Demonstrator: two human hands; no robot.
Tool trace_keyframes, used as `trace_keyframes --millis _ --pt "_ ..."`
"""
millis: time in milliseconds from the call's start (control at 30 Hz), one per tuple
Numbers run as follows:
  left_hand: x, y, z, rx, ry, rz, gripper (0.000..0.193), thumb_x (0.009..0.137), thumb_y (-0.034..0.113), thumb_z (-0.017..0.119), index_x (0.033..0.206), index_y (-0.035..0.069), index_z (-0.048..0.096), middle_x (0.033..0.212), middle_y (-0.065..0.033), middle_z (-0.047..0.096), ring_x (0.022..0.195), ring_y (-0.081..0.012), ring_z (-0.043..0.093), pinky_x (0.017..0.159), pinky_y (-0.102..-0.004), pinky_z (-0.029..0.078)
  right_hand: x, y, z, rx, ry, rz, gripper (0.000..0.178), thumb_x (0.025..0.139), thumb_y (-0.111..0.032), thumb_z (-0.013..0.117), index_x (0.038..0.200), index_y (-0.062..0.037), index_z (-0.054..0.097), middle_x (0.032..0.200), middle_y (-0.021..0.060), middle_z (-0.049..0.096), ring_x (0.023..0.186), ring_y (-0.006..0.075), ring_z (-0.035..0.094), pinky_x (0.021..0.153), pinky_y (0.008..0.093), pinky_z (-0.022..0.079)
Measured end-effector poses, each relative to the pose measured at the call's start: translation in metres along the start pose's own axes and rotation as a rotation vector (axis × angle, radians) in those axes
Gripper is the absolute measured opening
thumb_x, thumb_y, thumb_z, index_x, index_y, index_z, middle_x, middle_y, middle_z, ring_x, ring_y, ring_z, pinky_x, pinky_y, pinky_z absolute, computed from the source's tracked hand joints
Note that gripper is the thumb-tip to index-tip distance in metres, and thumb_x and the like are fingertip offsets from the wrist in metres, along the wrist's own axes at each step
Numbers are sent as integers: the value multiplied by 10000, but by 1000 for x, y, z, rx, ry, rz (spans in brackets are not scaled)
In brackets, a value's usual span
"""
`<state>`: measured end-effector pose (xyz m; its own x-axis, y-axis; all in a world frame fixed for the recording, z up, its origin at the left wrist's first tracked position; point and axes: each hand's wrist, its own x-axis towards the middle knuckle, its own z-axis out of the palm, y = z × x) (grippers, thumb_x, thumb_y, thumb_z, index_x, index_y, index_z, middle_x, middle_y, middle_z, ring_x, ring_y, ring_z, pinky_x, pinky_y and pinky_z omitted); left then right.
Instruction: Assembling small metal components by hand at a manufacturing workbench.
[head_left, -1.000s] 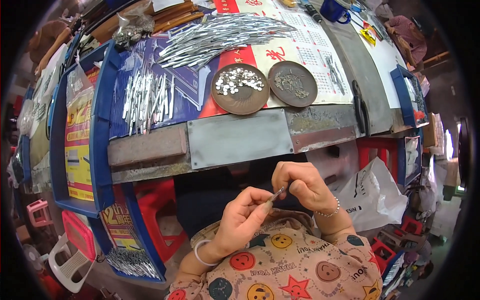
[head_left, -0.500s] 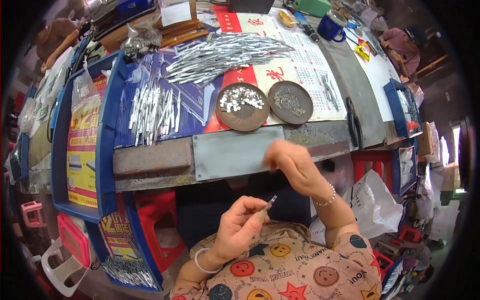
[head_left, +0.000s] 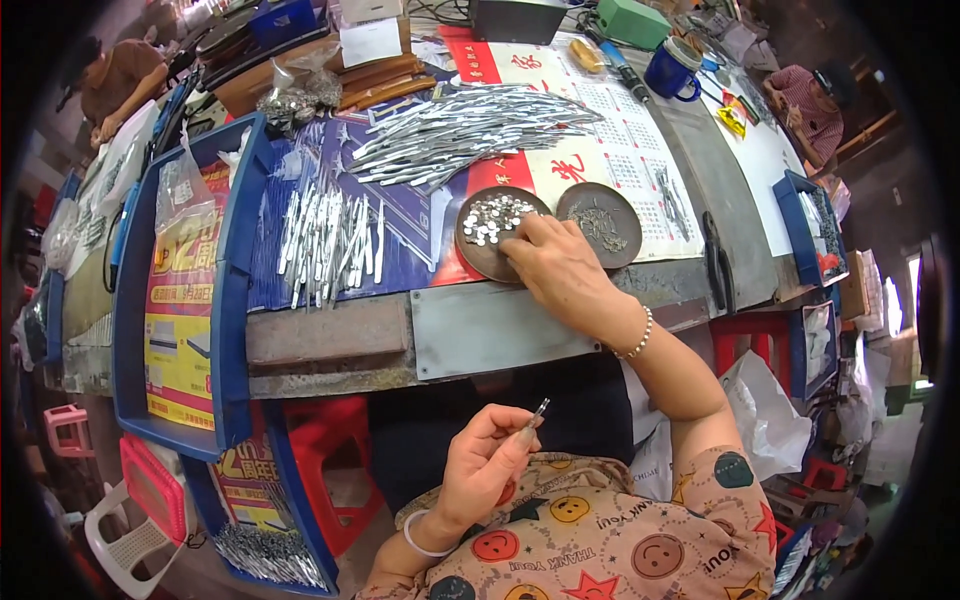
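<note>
In front of my body, my left hand [head_left: 490,460] is closed, pinching a slim silver metal piece [head_left: 541,411] between thumb and fingers; its tip sticks out and the rest is hidden. My right hand [head_left: 562,268] reaches over the table with bent fingers drawn together at the right side of a brown dish [head_left: 481,262]. That dish holds many small round silver discs [head_left: 492,217]. The right fingertips are partly hidden, so anything between them does not show. Just right of it stands a second brown dish [head_left: 625,247] with tiny thin metal bits.
Behind the dishes lies a big pile of slim metal pieces [head_left: 470,135], with a smaller bunch [head_left: 325,245] to the left. A blue tray [head_left: 235,340] stands far left. Black-handled pliers [head_left: 715,262] lie right of the dishes. A blue mug [head_left: 672,72] stands behind. Two people sit farther off.
My right hand has moved forward from above the table's near edge to the dish of discs. My left hand keeps its grip on the metal piece. The whole view has shifted slightly.
</note>
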<state>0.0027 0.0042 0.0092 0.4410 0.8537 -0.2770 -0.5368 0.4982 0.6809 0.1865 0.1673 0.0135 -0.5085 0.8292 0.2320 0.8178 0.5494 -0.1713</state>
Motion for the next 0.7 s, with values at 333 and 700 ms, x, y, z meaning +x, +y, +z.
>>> trace_keyframes --millis 333,700 --pt "12 -3 0 -53 104 111 124 938 43 520 1056 9 530 882 -58 586 627 -56 469 556 -181 387 -18 -9 -16 156 16 -36 145 766 -73 653 886 -46 577 842 85 547 845 263 540 789 365 399" --pt "21 -10 4 -7 177 214 219 925 38 522 1142 10 530 954 -28 584 681 -66 469 590 -187 373 -84 -70 -26 940 49 102 137 735 4 668 834 -31 581 784 85 585 709 263 581 643 337 463"
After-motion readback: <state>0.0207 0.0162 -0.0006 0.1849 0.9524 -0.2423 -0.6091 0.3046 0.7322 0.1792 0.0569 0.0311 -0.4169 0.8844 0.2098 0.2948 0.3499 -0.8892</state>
